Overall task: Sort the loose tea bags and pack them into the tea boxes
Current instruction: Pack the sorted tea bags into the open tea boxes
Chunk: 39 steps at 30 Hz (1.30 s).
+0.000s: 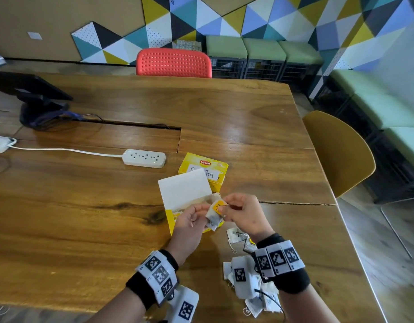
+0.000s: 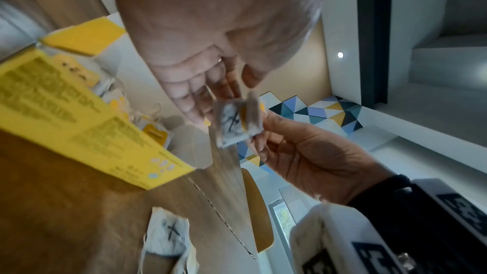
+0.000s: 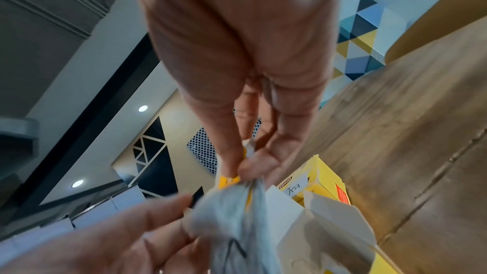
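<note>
Both hands hold one white tea bag (image 1: pixel 214 217) with a yellow tag, marked with a black X (image 2: pixel 233 121), just above an open yellow tea box (image 1: pixel 172 220) whose white lid (image 1: pixel 185 188) stands up. My left hand (image 1: pixel 204 212) pinches the bag's body (image 3: pixel 234 228). My right hand (image 1: pixel 221 207) pinches the top of the bag by the tag (image 3: pixel 233 178). Several bags lie inside the open box (image 2: pixel 79 116). Behind it sits a closed yellow Lipton box (image 1: pixel 207 167) with a handwritten "Tea" label (image 3: pixel 295 186). A pile of loose tea bags (image 1: pixel 252 290) lies under my right wrist.
A white power strip (image 1: pixel 144 158) and its cable lie left of the boxes. A dark monitor stand (image 1: pixel 38 113) is at the far left. A red chair (image 1: pixel 173 62) stands behind the wooden table (image 1: pixel 84 217), a yellow chair (image 1: pixel 336 155) at its right edge.
</note>
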Tool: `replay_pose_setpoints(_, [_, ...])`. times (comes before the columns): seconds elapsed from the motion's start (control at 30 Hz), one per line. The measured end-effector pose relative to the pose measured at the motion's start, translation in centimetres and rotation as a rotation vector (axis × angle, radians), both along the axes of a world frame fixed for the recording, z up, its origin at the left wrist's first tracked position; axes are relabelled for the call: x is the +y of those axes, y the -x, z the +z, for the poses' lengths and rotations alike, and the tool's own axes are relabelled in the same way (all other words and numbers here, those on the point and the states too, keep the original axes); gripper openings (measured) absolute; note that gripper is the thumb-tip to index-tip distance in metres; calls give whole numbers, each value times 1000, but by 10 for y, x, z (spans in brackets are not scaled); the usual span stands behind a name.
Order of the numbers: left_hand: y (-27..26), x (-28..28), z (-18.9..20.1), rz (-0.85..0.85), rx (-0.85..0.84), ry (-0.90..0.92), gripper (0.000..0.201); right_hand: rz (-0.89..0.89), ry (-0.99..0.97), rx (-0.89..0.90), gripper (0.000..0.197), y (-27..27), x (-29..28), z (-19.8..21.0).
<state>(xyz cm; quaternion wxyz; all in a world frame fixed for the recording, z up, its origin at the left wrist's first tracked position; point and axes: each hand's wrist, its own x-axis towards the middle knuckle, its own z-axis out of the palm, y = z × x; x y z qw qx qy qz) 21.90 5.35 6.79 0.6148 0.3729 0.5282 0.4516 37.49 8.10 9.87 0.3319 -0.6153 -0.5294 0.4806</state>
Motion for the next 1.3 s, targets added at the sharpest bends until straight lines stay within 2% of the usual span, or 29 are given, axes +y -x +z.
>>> replay_pose_setpoints(0.13, [8, 7, 7, -140, 96, -30, 13, 40, -53, -67, 15, 2, 5, 5])
replay_pose_setpoints(0.23, [17, 23, 6, -232, 379, -119, 13, 49, -34, -27, 18, 4, 13, 4])
replay_pose_setpoints(0.3, [22, 37, 5, -200, 545, -106, 13, -30, -20, -22, 12, 3, 20, -3])
replay_pose_setpoints(0.37, [26, 49, 5, -150, 678, -76, 12, -94, -2, -177, 19, 0, 25, -10])
replay_pose_setpoints(0.43, [25, 57, 6, -175, 803, -63, 17, -41, 64, -366, 35, 1, 27, -20])
replay_pose_setpoints(0.5, [19, 60, 5, -235, 873, -23, 21, 17, 136, -473, 47, 6, 27, -31])
replay_pose_setpoints(0.53, [16, 60, 4, -256, 889, 5, 21, 25, 145, -490, 46, 8, 26, -38])
replay_pose_setpoints(0.63, [5, 60, -2, -243, 914, 85, 21, -26, 78, -471, 24, 13, 24, -46])
replay_pose_setpoints(0.83, [-10, 57, -11, -185, 913, 216, 29, -20, 64, -486, 16, 16, 23, -51])
replay_pose_setpoints(1.0, [-11, 61, -20, -143, 934, 268, 38, -13, 67, -501, 17, 16, 24, -53])
replay_pose_setpoints(1.17, [-8, 59, -24, -103, 966, 178, 30, -17, 57, -502, 20, 16, 23, -52])
replay_pose_setpoints(1.3, [-10, 53, -26, -244, 1011, 42, 9, -1, 76, -523, 14, 16, 24, -53])
